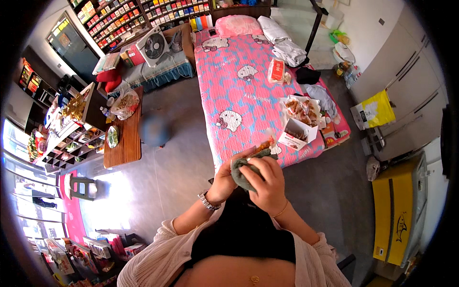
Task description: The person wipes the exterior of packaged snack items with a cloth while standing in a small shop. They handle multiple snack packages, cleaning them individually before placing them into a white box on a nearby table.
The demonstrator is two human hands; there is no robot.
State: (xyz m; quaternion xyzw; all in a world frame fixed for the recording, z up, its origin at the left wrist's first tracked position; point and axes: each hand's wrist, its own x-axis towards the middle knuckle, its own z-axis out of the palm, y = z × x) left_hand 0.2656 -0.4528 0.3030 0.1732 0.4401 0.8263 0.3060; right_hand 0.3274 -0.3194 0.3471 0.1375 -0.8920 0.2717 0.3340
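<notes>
In front of my chest both hands are closed around a bunched grey-green cloth (pixel 244 177). My left hand (pixel 224 178), with a metal watch at its wrist, grips the cloth's left side. My right hand (pixel 269 185), with a thin bracelet, presses its bent fingers into the cloth from the right. Whether the cloth wraps anything is hidden. Just beyond my fingertips shows a clear wrapper (pixel 267 142) with orange-brown contents; I cannot tell if it is held or lies on the bed. An open white box (pixel 299 133) stands nearby on the pink bed cover (pixel 217 91).
Behind the box lies a tray of brown food pieces (pixel 302 109), with a red-and-white carton (pixel 276 71) farther back. At left are a wooden bench (pixel 125 148) with bags and a dark stool (pixel 85 187). A yellow chest freezer (pixel 393 215) stands right.
</notes>
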